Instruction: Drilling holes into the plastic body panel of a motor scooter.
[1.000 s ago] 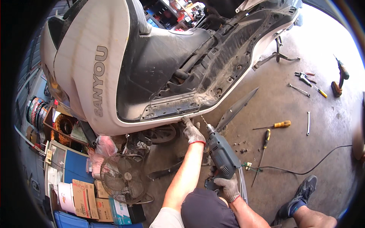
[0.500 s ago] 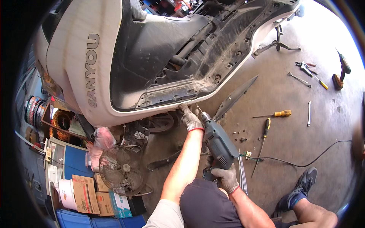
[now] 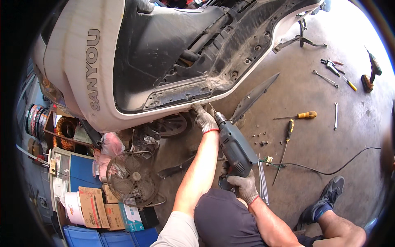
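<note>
Left hand (image 3: 205,120) forward (gloved), right hand (image 3: 246,187) — curled

Drill (image 3: 237,144): dark grey body, slanted, nose pointing away from the person.
Bit (image 3: 212,107): thin, spiral, set in the metal chuck (image 3: 220,118), tip at the scooter (image 3: 164,61)'s white lower edge (image 3: 164,112); contact unclear.
Scooter: white outside, black inside, dusty footwell.

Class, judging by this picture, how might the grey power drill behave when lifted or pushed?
The grey power drill would probably feel heavy, since it looks bulky. It may tip nose-down, as its body extends well ahead of the right hand. Its slender bit could snap if pushed sideways.
</note>
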Motion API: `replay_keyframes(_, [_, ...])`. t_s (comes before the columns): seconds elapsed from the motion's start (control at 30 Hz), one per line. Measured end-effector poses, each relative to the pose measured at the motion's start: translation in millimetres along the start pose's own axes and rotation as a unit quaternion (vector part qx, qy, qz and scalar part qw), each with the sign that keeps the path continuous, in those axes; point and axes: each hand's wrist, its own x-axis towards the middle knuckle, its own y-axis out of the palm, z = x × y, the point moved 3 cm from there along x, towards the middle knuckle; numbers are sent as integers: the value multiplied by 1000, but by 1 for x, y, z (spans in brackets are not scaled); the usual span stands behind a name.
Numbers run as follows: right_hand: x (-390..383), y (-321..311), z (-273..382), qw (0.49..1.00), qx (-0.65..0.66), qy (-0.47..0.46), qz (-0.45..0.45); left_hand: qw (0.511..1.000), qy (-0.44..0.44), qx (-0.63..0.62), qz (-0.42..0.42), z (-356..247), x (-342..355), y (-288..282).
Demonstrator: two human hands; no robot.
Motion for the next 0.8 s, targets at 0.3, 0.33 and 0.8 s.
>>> replay_keyframes(0.3, [3,-6,-2,1000,-1,0,17,999,0,-37,18,0,-9,7])
replay_keyframes(0.33, [2,-3,-1,1000,0,-3,7,999,10,-48,19,-1,-6,5])
replay_keyframes(0.8, [-1,0,0,1000,5,-11,-9,998,-27,-42,27,0,-7,0])
